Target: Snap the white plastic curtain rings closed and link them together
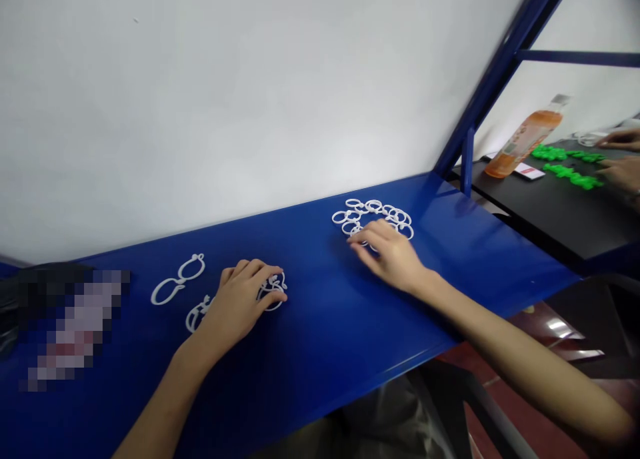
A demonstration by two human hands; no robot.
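Along the blue steel shelf (320,325), as seen from the head camera, white plastic rings are found in two groups. The larger group, a loose heap of rings (373,217), is placed toward the right of the shelf, and the right hand (390,259) is laid against its near edge. The right-hand fingers (363,249) are extended and slightly curled, resting on the rings; whether any ring is pinched cannot be told. Further left, the left hand (240,305) is positioned over a small tangled cluster of rings (273,292). The left-hand fingers (255,269) are curved downward and only moderately spread, with the cluster touched at the fingertips; a firm hold cannot be confirmed. Beside this hand, a joined pair of rings (177,279) and a partly covered piece (197,315) are set apart. Most rings are thus found in the heap, with few separated. A blurred object (65,325) is located at the shelf's left end. On a black table (550,219) beyond, green pieces (565,162) are handled by a co-worker's hands (619,155), near an orange drink bottle (523,139).
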